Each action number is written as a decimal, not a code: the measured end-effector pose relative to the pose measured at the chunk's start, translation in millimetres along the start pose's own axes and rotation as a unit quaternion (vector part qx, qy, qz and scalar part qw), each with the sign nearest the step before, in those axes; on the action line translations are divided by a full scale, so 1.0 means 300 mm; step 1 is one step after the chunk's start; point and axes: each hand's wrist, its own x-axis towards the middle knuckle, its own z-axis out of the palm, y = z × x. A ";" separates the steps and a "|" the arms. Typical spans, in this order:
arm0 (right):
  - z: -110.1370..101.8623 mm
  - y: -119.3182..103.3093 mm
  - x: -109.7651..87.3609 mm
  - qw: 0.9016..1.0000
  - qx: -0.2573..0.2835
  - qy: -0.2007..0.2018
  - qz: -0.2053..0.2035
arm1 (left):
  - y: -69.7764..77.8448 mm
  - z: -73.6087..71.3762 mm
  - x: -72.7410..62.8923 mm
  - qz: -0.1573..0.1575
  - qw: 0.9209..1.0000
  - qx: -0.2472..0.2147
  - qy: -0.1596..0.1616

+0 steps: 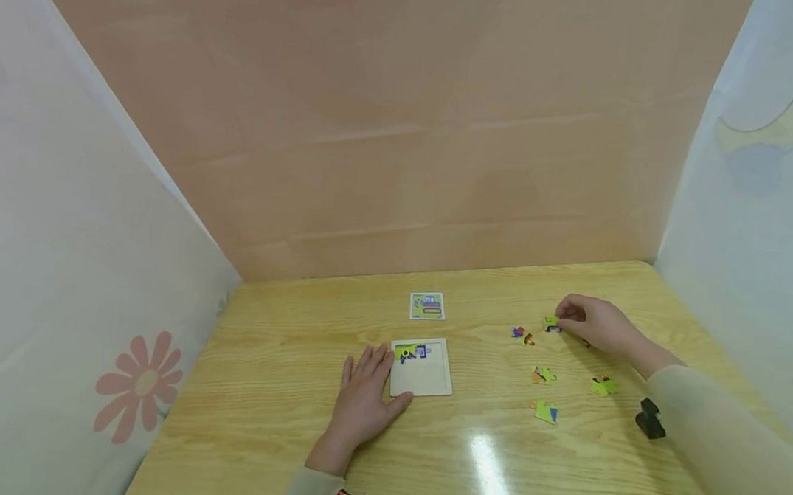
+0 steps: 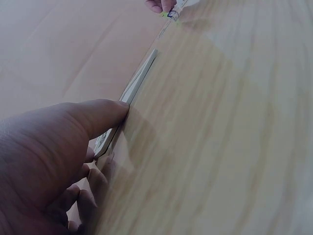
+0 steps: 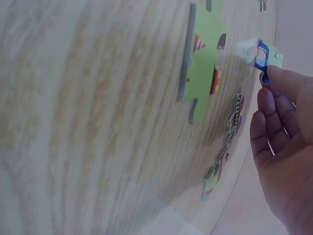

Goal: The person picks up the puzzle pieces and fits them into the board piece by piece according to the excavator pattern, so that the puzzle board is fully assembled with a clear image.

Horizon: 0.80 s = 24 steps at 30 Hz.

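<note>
A square white puzzle tray (image 1: 424,378) lies on the table, with joined green and purple pieces (image 1: 410,351) in its upper left corner. My left hand (image 1: 361,405) rests at the tray's left side, fingers stretched out and thumb touching its near edge. The thumb shows against the tray's rim (image 2: 142,76) in the left wrist view. To the right, my right hand (image 1: 599,324) pinches a green puzzle piece (image 1: 552,324) between thumb and fingers. In the right wrist view that puzzle piece (image 3: 266,56) shows a blue outline; the other fingers are loosely bent.
A small picture card (image 1: 427,306) of a digger-like vehicle lies behind the tray. Loose puzzle pieces (image 1: 544,375) are scattered on the right, among them a green one (image 1: 604,385) and another with a blue corner (image 1: 545,411). Cloth walls (image 1: 441,131) enclose the table (image 1: 264,389).
</note>
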 end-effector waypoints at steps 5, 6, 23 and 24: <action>0.003 0.000 -0.011 1.000 0.007 0.009 0.000 | 0.004 0.002 -0.003 0.002 1.000 -0.001 0.002; 0.004 -0.001 -0.013 1.000 0.007 0.012 -0.001 | 0.005 0.001 -0.003 0.003 1.000 -0.001 0.001; 0.045 -0.100 0.000 0.998 0.031 0.034 -0.042 | 0.006 -0.005 -0.002 0.002 1.000 0.001 0.003; 0.046 -0.108 0.000 0.998 0.033 0.033 -0.045 | 0.008 -0.007 -0.002 0.003 1.000 0.000 0.004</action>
